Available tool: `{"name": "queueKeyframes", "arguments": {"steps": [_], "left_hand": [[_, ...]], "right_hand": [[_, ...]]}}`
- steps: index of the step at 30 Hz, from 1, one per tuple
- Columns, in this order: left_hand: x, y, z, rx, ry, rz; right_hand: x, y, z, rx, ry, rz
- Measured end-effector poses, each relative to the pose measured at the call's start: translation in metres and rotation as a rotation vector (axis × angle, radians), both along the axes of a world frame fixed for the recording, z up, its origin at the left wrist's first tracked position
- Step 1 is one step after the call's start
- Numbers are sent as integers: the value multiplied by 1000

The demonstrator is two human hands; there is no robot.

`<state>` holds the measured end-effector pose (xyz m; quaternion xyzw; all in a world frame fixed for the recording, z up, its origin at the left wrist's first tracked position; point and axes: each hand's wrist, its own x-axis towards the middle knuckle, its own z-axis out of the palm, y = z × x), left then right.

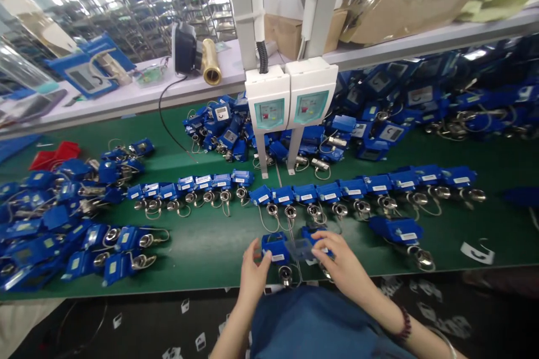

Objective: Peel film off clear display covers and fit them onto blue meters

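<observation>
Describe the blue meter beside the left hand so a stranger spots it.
Start at the green bench and its row of blue meters. Toward the bench's near edge, find the blue meter beside the left hand. Only this one has the left thumb at its side.

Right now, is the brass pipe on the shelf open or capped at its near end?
Open: the brass pipe shows its hollow inside, with no cap over that end.

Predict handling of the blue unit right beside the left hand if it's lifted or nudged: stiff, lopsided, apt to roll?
The blue unit is probably stiff, since its casing looks boxy and hard. It may feel lopsided: the shiny metal fitting at its near end looks dense. That fitting is round, so a sideways nudge might rock it, though the flat-sided casing should limit rolling.
</observation>
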<state>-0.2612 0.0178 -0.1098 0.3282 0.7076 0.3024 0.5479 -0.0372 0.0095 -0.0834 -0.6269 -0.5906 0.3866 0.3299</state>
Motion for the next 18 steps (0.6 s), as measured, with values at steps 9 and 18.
{"name": "queueKeyframes", "arguments": {"steps": [9, 18], "left_hand": [[19, 29, -60, -324, -190, 146], [-5, 6, 46, 61, -501, -127]], "right_hand": [[18, -6, 2, 52, -19, -273], [-8, 0, 26, -434, 670, 114]]}}
